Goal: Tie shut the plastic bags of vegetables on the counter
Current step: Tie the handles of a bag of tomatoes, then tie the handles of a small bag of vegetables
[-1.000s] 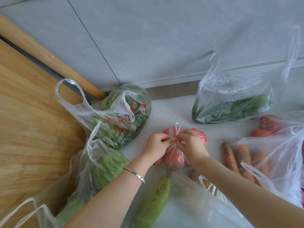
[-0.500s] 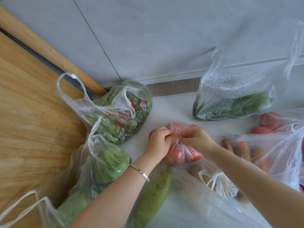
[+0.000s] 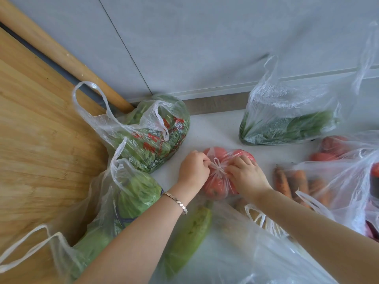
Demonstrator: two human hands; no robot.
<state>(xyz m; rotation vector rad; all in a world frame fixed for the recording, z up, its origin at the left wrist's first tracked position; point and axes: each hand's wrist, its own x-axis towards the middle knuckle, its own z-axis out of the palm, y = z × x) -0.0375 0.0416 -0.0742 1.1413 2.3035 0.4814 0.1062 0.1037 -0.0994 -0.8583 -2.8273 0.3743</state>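
Observation:
A small clear bag of red tomatoes lies on the white counter in the middle. My left hand pinches one bag handle on the left side. My right hand pinches the other handle on the right. Between the two hands the handles cross in a small knot on top of the tomatoes.
Other bags lie around: printed bag of greens, lettuce bag, leafy greens bag, carrots bag, a big near bag with a green gourd. A wooden board and rolling pin lie left.
The hands drew closer to the tomatoes and pulled the two handles apart sideways, so a small knot now sits between them. The bag shifted slightly on the counter.

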